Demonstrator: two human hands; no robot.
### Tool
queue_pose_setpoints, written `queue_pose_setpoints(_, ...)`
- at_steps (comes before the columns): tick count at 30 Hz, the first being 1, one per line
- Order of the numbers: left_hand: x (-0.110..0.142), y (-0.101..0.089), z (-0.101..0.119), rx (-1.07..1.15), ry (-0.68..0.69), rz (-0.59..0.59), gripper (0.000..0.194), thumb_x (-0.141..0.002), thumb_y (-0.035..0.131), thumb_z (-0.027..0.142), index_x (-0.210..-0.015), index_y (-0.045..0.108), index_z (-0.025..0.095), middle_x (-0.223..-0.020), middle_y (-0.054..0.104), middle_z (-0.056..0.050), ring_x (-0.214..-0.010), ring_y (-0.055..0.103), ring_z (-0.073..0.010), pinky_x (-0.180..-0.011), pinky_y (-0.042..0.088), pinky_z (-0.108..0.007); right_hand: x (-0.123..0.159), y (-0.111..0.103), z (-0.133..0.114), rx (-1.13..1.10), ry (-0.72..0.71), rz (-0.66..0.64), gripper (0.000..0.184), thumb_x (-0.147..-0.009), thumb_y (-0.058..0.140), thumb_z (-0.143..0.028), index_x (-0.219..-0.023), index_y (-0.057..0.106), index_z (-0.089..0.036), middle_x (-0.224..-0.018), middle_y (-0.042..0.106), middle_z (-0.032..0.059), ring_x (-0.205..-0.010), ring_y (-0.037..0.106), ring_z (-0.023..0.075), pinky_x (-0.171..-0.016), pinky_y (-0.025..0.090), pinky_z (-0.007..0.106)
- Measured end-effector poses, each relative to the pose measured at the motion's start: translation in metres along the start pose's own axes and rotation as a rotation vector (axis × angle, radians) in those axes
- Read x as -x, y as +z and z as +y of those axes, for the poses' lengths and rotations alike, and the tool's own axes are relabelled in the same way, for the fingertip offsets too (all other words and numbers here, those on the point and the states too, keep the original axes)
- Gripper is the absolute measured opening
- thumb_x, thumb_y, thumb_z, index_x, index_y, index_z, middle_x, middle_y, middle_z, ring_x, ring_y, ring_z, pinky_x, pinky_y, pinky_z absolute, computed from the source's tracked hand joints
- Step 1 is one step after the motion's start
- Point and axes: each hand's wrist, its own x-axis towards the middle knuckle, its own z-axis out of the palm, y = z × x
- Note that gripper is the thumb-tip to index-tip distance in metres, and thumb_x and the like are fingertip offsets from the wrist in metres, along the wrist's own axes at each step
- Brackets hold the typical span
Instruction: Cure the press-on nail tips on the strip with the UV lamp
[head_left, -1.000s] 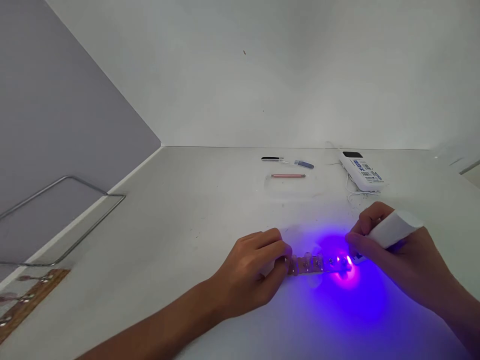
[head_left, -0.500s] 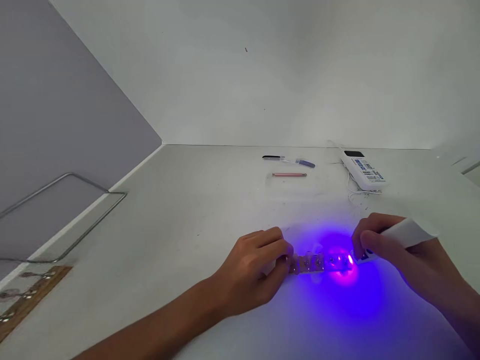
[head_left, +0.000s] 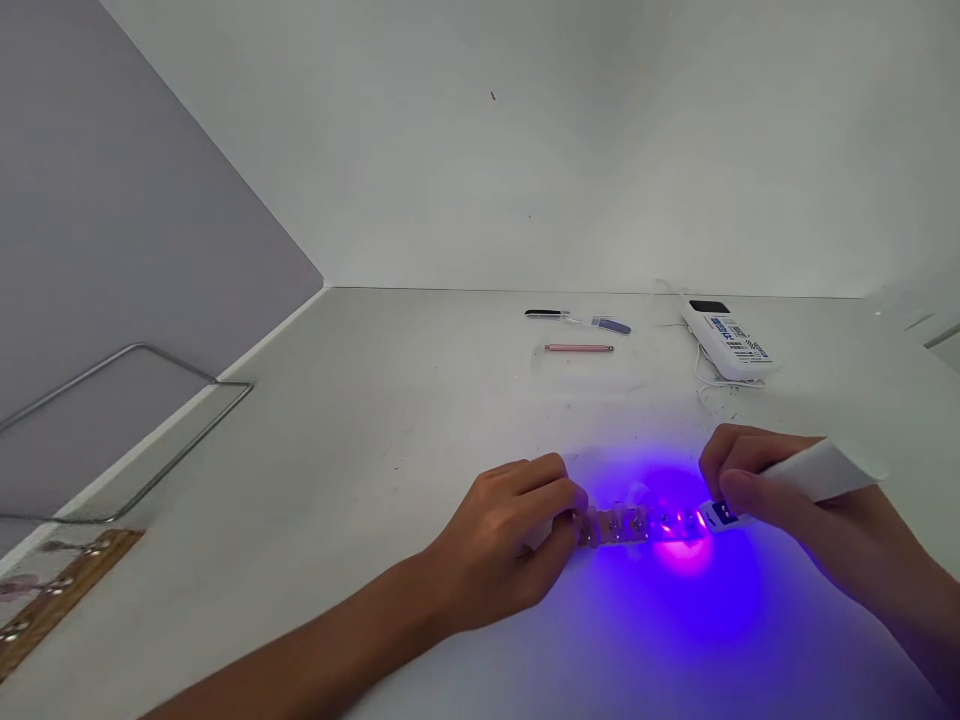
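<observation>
My left hand [head_left: 517,530] is closed in a pinch on the left end of a narrow clear strip [head_left: 616,526], which carries several small shiny pieces in a row and lies on the white table. Fingers of my right hand [head_left: 780,500] wrap round a white handheld UV lamp [head_left: 814,473]. Its lit tip sits at the strip's right end and throws violet-blue light over the strip and the table around it. Part of the lamp's body is hidden behind my fingers. What exactly the small pieces on the strip are, I cannot make out.
Toward the back of the white table [head_left: 360,400] lie a pink pen-like tool [head_left: 579,348], a black-tipped tool [head_left: 546,314] and a purple-ended tool [head_left: 613,326]. A white power bank [head_left: 726,342] with a cable sits back right. At left are a metal wire frame [head_left: 180,458] and a wooden strip [head_left: 75,600].
My right hand has shifted slightly left with the lamp tilted a little, so more of its white head and dark marking shows. My left hand and the strip stay in place.
</observation>
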Motion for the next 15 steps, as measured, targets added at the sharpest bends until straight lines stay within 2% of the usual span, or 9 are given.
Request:
queue_pose_setpoints(7,-0.0016,-0.0018,0.0000,0.032,0.011,0.018,0.024,-0.088,0.044,-0.001,-0.081,0.059,0.016,-0.067,0.056,0.002,-0.056,0.046,-0.0094,-0.051,0.040,-0.020,0.0050,-0.0043,0.0038,-0.143,-0.050,0.075,0.027,-0.083,0.067,-0.021,-0.056,0.065,-0.023,-0.063,0.051,0.0005,-0.056,0.048,0.0154,-0.048,0.040,0.028)
queue_pose_setpoints(13,-0.0022,-0.0019,0.0015,0.041,0.014,0.026,0.025,-0.087,0.044,-0.002,-0.082,0.060,0.017,-0.067,0.057,0.002,-0.055,0.047,-0.0092,-0.051,0.041,-0.019,0.0065,-0.0018,0.0028,-0.189,-0.004,0.184,0.029,-0.081,0.071,-0.026,-0.054,0.064,-0.023,-0.062,0.049,0.0006,-0.057,0.044,0.0160,-0.050,0.039,0.030)
queue_pose_setpoints(15,-0.0017,-0.0015,0.0015,0.045,0.015,0.029,0.025,-0.087,0.044,-0.002,-0.082,0.060,0.017,-0.067,0.058,0.002,-0.055,0.048,-0.0091,-0.052,0.041,-0.019,0.0052,-0.0038,0.0021,-0.208,-0.011,0.174,0.030,-0.082,0.072,-0.027,-0.053,0.064,-0.023,-0.061,0.050,0.0010,-0.057,0.044,0.0160,-0.050,0.039,0.030)
